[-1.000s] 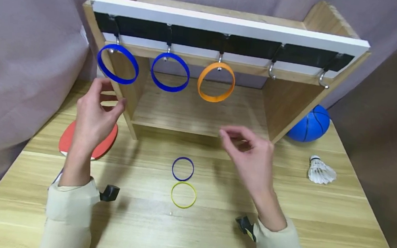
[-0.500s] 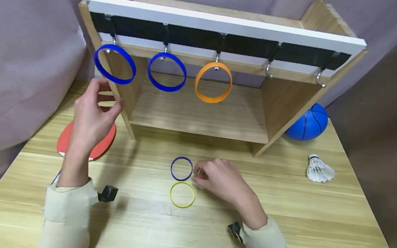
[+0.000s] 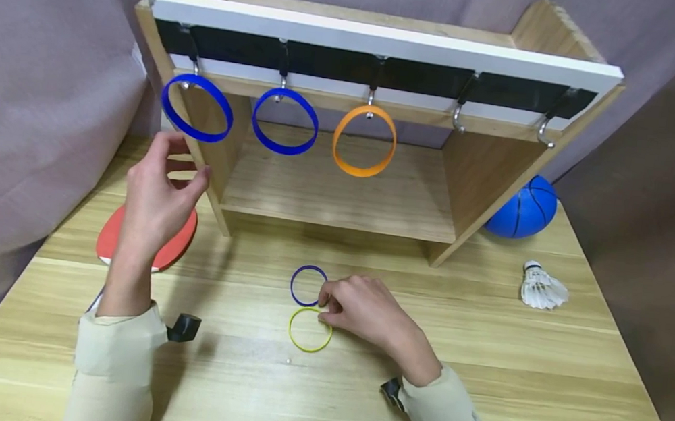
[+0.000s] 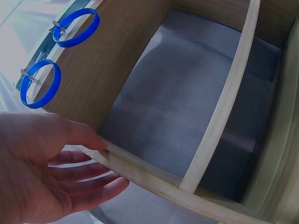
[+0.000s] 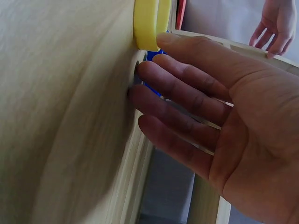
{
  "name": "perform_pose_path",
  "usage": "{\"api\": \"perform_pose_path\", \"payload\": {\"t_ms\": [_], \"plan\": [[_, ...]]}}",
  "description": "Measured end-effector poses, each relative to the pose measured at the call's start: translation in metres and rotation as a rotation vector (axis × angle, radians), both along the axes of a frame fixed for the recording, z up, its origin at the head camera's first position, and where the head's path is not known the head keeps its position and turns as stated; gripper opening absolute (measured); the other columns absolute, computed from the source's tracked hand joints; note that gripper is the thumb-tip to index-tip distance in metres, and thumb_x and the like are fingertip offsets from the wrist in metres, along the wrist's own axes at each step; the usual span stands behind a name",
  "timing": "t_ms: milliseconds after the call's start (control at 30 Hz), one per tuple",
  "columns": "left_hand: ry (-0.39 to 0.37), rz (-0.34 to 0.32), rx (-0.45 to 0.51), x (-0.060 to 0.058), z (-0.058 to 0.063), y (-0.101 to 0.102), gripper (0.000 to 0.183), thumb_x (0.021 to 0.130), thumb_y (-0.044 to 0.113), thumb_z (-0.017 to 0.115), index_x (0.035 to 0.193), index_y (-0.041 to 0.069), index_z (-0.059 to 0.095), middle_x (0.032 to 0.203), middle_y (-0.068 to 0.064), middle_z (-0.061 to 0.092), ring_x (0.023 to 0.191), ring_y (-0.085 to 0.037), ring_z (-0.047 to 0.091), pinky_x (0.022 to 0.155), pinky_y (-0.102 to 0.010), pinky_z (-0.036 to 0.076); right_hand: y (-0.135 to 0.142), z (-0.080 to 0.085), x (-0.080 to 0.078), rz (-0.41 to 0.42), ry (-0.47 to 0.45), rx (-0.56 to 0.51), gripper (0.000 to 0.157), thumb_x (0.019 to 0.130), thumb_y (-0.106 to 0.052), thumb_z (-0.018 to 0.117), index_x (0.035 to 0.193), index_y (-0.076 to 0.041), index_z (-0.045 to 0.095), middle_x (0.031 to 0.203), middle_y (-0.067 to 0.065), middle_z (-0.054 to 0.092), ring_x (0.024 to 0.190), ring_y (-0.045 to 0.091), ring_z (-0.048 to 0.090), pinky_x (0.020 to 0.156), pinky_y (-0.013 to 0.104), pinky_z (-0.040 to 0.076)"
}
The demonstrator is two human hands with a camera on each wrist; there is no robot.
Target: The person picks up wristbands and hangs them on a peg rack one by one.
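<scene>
One yellow ring [image 5: 145,25], flat on the table [image 3: 235,390]; one right hand [image 3: 361,311], fingers loosely extended, closer than half a second ago, thumb now at that rim, seemingly within grasping reach; one loose blue ring [image 3: 292,284], just beyond; one left hand [image 3: 158,197], gripping the wooden rack [image 3: 338,204].

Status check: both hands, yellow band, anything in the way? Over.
Left hand holds wooden rack by its side. Right hand at yellow band, no grip visible. Band flat on table; blue band close beside it.
</scene>
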State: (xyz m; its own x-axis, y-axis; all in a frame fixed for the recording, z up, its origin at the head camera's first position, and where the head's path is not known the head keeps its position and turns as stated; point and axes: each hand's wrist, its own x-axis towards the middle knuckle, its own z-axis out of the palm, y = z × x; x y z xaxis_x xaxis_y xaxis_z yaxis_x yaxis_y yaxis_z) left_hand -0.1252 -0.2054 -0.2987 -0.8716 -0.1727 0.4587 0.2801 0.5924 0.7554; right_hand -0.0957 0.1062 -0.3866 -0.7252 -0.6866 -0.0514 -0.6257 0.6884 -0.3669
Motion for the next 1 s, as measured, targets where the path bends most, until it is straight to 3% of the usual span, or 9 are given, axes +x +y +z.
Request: {"api": "perform_pose_path", "payload": {"t_ms": [233,400,700,1000], "plan": [[-0.006,0.000,-0.002,0.000,0.001,0.000,0.039,0.089,0.006,0.067,0.126,0.004,0.054,0.119,-0.009,0.062,0.100,-0.028,0.066,0.072,-0.016,0.057,-0.003,0.000,0.001,0.043,0.011,0.012,0.011,0.084,-0.030,0.078,0.088,-0.023,0.071,0.061,-0.020,0.050,0.059,0.000,0.050,0.053,0.024,0.044],[-0.008,0.004,-0.004,0.000,0.001,0.000,0.039,0.089,0.006,0.067,0.125,0.003,0.054,0.119,-0.009,0.063,0.100,-0.027,0.066,0.071,-0.015,0.057,-0.004,0.000,0.002,0.054,0.013,0.012,0.007,0.084,-0.020,0.076,0.090,-0.021,0.073,0.061,-0.020,0.049,0.060,0.001,0.050,0.054,0.023,0.045],[-0.006,0.003,-0.006,0.000,0.001,0.001,0.040,0.089,0.006,0.067,0.127,0.004,0.054,0.119,-0.009,0.062,0.100,-0.027,0.066,0.071,-0.015,0.057,0.001,0.008,0.003,0.018,0.038,-0.063,0.007,0.084,-0.015,0.075,0.086,-0.021,0.074,0.076,-0.017,0.063,0.063,-0.001,0.054,0.054,0.020,0.047],[-0.010,0.003,-0.004,0.000,0.000,0.000,0.040,0.089,0.007,0.067,0.126,0.005,0.054,0.119,-0.008,0.062,0.100,-0.027,0.066,0.071,-0.015,0.057,0.002,0.011,0.003,0.045,-0.037,-0.061,0.007,0.084,-0.018,0.076,0.086,-0.023,0.072,0.072,-0.021,0.059,0.065,-0.004,0.055,0.061,0.020,0.050]]}}
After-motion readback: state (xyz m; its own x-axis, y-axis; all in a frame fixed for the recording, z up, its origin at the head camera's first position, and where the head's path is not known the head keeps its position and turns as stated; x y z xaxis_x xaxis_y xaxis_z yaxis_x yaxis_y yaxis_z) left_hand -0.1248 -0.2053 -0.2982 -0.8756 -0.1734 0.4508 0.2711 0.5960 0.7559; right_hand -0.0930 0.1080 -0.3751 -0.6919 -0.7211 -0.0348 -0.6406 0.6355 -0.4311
